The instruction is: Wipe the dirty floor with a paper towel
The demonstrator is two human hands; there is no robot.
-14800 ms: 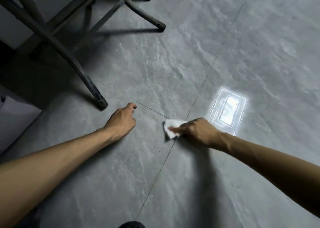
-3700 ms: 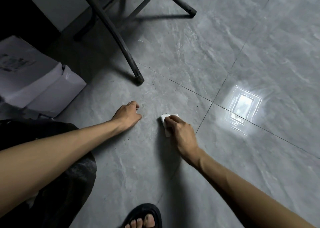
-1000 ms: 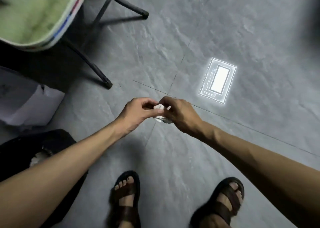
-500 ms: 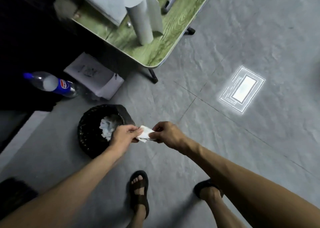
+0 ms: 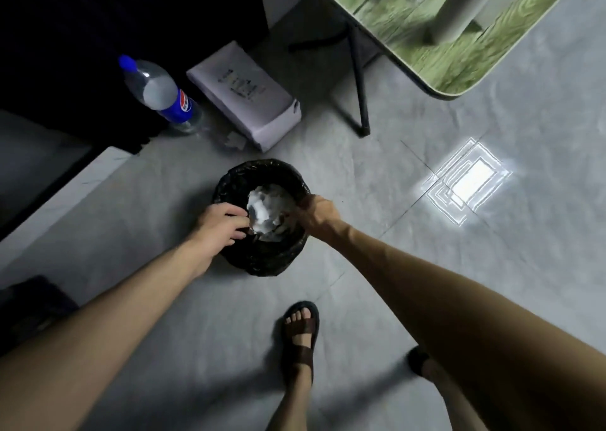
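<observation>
Throw-away step, I think: paper towel [image 5: 267, 207] lay in the trash bin [image 5: 262, 261] under both grips. The left hand [image 5: 219, 224] was open, the right hand [image 5: 316, 215] unclear. Next, lift away.

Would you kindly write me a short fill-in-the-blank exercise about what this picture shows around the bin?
1. The left hand and the right hand are both over a bin lined with a ____ bag.
2. The crumpled paper inside the bin is ____ in colour.
3. The plastic bottle has a ____ cap.
4. The foot nearest the bin wears a brown ____.

Missing words: black; white; blue; sandal.
</observation>
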